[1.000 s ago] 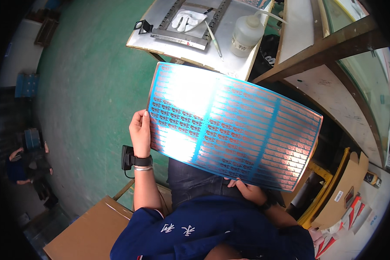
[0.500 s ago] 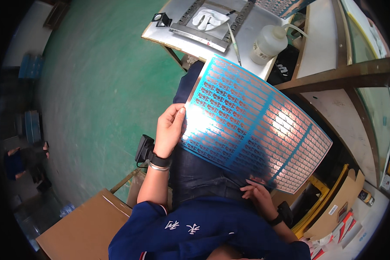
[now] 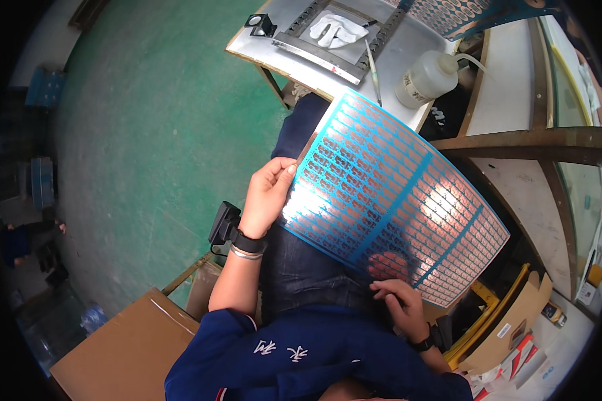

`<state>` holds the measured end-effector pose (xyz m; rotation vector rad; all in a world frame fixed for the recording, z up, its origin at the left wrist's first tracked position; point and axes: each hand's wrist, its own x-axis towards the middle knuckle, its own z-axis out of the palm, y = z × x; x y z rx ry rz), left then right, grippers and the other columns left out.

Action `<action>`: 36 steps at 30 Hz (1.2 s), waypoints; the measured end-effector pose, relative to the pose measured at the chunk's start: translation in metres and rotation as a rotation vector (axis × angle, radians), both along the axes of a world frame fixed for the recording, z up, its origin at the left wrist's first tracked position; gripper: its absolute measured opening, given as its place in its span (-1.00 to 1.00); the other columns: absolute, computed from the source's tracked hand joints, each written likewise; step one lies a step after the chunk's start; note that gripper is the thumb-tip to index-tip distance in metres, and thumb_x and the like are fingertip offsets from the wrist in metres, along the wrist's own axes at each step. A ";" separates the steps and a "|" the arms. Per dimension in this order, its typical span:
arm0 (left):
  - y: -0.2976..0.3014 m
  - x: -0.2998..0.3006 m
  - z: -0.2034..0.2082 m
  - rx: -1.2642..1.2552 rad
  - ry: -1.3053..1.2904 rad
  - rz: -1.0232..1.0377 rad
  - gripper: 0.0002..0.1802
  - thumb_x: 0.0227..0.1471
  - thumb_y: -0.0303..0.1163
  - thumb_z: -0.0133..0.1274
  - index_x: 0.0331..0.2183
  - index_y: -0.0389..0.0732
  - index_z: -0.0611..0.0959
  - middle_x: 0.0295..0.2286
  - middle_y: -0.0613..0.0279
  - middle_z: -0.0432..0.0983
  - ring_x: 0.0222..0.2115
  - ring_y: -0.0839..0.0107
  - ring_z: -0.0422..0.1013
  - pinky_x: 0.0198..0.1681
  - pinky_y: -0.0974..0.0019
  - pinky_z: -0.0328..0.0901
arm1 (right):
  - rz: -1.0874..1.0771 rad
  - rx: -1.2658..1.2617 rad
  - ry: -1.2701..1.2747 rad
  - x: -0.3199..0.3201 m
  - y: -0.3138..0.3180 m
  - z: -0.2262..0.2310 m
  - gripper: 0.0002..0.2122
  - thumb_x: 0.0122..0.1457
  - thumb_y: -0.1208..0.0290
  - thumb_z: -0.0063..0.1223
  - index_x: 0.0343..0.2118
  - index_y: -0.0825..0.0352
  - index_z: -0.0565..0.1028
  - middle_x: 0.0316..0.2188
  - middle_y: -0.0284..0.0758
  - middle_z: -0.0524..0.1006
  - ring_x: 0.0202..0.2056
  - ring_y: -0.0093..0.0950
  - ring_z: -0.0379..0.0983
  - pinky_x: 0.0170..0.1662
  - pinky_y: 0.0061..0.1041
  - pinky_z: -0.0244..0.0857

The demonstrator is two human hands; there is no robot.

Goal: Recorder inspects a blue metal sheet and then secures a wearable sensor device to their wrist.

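My left hand (image 3: 267, 195) pinches the left edge of a large copper sheet (image 3: 418, 162) patterned in blue. The sheet is tilted above my lap, and bright glare lies on its copper. Rows of small repeated cut-out-like shapes cover it, split by wider blue bands. My right hand (image 3: 403, 309) is beside the sheet's lower edge with its fingers loosely bent and apart, and nothing shows in them. Its reflection appears on the shiny surface just above. Each wrist wears a black strap.
Ahead, a white worktable (image 3: 294, 73) carries a metal frame (image 3: 324, 57) with white gloves (image 3: 337, 31), a black magnifier (image 3: 260, 25), a thin pen-like tool (image 3: 372, 73) and a squeeze bottle (image 3: 427, 79). Cardboard boxes (image 3: 124, 347) stand at the near left. Another person (image 3: 20, 244) is far left.
My right hand has shifted slightly, and its fingers and reflection sit differently. My left hand still grips the sheet's left edge. The whole view has turned a little.
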<state>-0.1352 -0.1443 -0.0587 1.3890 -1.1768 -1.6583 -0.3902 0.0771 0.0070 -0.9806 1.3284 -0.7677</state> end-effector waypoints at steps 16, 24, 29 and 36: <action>-0.009 0.049 -0.013 -0.117 -0.127 0.210 -0.80 0.23 -0.38 -0.06 -0.24 -0.30 0.57 -0.51 0.44 0.49 -0.55 0.73 0.32 -0.49 0.59 0.24 | 0.022 -0.637 0.832 -0.008 -0.053 -0.010 -0.63 -0.04 0.60 0.10 -0.08 0.30 0.51 -0.04 -0.21 0.46 -0.06 -0.24 0.40 0.02 -0.27 0.23; -0.004 0.043 -0.012 -0.202 -0.249 0.149 -0.74 0.22 -0.47 -0.10 -0.08 -0.35 0.50 -0.21 0.23 0.51 -0.21 0.54 0.40 -0.11 0.44 0.29 | -0.063 -0.725 0.662 -0.004 -0.064 0.003 -0.78 -0.03 0.61 0.14 -0.26 0.31 0.55 -0.23 -0.25 0.53 -0.21 -0.29 0.47 -0.14 -0.37 0.34; 0.000 0.042 -0.014 -0.379 -0.381 0.213 -0.66 0.18 -0.51 -0.09 0.00 -0.31 0.47 -0.16 0.14 0.49 -0.21 0.44 0.42 -0.11 0.38 0.31 | -0.239 -0.790 0.142 -0.017 -0.054 0.021 -0.83 0.19 0.37 0.06 -0.48 0.33 0.51 -0.67 -0.31 0.46 -0.60 -0.36 0.44 -0.53 -0.51 0.32; 0.004 0.042 -0.014 -0.506 -0.556 0.150 -0.65 0.14 -0.52 -0.07 -0.01 -0.27 0.49 -0.05 0.12 0.42 -0.06 0.29 0.35 0.00 0.27 0.23 | -0.580 -1.229 -0.420 0.016 -0.085 0.082 -0.79 0.17 0.48 0.02 -0.15 0.41 0.39 -0.52 -0.17 0.52 -0.58 -0.23 0.48 -0.48 -0.39 0.42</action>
